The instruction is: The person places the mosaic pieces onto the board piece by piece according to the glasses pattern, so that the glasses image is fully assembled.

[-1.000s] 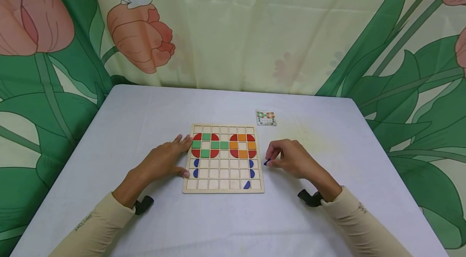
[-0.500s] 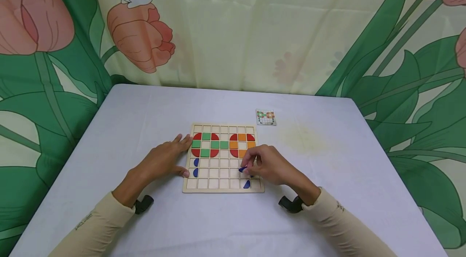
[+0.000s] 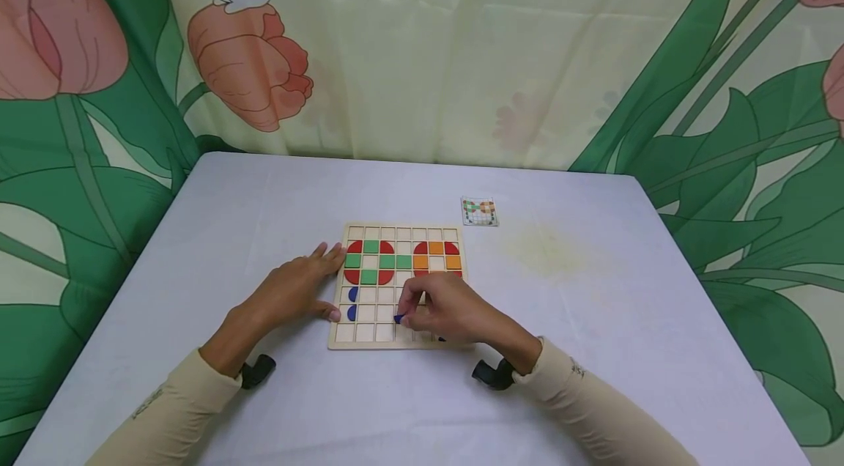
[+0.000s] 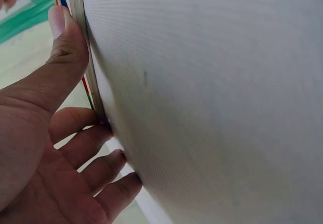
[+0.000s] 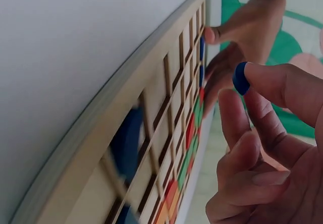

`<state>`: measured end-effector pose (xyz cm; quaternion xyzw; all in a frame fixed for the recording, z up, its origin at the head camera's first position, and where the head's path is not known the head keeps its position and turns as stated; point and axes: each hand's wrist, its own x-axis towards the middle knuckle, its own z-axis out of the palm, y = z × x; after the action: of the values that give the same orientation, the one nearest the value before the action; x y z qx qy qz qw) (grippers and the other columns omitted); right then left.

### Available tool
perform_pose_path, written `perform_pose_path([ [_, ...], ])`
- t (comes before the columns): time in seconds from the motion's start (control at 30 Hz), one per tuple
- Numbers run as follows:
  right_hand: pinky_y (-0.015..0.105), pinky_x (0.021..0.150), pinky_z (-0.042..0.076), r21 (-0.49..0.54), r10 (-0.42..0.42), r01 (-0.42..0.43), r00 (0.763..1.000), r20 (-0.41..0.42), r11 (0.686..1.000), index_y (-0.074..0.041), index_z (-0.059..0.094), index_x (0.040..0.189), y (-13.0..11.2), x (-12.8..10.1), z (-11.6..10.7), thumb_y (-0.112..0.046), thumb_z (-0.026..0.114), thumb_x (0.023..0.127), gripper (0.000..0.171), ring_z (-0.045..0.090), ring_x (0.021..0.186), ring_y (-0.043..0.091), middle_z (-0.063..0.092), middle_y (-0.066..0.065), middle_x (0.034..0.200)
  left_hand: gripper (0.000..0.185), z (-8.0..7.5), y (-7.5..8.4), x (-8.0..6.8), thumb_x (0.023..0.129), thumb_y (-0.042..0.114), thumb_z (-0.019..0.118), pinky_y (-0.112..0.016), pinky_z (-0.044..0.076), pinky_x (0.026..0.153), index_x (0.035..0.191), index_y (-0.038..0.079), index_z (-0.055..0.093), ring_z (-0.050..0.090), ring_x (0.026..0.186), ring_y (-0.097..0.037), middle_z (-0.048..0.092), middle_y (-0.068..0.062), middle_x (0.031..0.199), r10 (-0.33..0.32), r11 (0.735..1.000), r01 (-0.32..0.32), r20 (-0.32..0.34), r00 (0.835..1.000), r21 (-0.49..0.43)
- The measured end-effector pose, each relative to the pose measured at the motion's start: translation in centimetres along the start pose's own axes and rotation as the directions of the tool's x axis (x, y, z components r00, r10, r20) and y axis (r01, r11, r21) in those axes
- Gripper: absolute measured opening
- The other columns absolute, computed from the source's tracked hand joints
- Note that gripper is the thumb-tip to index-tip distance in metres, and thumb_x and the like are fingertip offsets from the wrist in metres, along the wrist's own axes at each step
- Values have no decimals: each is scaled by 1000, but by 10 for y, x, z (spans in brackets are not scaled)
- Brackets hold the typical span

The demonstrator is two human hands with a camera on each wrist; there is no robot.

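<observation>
A square wooden grid board (image 3: 395, 346) lies on the table, with red, green, orange and blue tiles set in its cells. My left hand (image 3: 293, 294) rests along its left side, fingers spread and thumb touching the frame, as the left wrist view also shows. Over the lower middle of the grid, my right hand (image 3: 448, 308) pinches a small blue tile (image 5: 241, 78) with a curved edge between thumb and fingertips. Two blue half-round tiles (image 3: 352, 313) sit in the left column. The right hand covers much of the board's lower right, where blue tiles (image 5: 126, 143) show in the right wrist view.
A small pattern card (image 3: 479, 211) lies behind the board to the right, printed with a coloured grid. White cloth (image 3: 231, 231) covers the table. Behind its far edge hangs a printed curtain (image 3: 409, 48).
My right hand has moved left from beside the board to over its lower middle, carrying the blue tile. My left hand has stayed at the board's left edge.
</observation>
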<state>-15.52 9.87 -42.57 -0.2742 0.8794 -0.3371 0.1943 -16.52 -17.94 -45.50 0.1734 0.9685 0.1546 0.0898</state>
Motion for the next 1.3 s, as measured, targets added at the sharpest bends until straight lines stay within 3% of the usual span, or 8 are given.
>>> perform_pose_path([
  [0.33,20,61,47,-68,-54,59,996,68,996,-26,75,101,-20,17,19,-19,75,89,14,56,69,5,64,-17,76,110,0,-3,1,65,43,90,-66,41,104,155,12,35,31,147,-43,33,-13,161,5,1000,-5,12,1000,-13],
  [0.63,20,65,47,-141,-40,45,998,40,989,-27,75,89,-33,27,28,-21,81,84,10,58,73,0,66,-18,73,109,-1,-4,0,65,42,89,-65,43,103,155,11,34,32,147,-43,33,-14,160,11,1000,-11,11,1000,-10],
  [1.07,21,55,44,-272,-14,22,999,33,962,-23,73,82,-49,44,40,-21,84,80,12,55,66,4,60,-14,65,109,-4,-4,0,65,43,89,-65,43,102,154,10,36,33,146,-43,35,-14,159,32,999,-32,4,999,2],
  [1.3,18,55,48,-255,37,-24,998,47,967,-20,79,82,-48,46,41,-18,84,80,6,57,66,3,65,-14,65,111,-3,-4,1,64,43,89,-65,43,102,154,10,35,34,145,-44,35,-16,159,24,1000,-24,13,1000,-6],
])
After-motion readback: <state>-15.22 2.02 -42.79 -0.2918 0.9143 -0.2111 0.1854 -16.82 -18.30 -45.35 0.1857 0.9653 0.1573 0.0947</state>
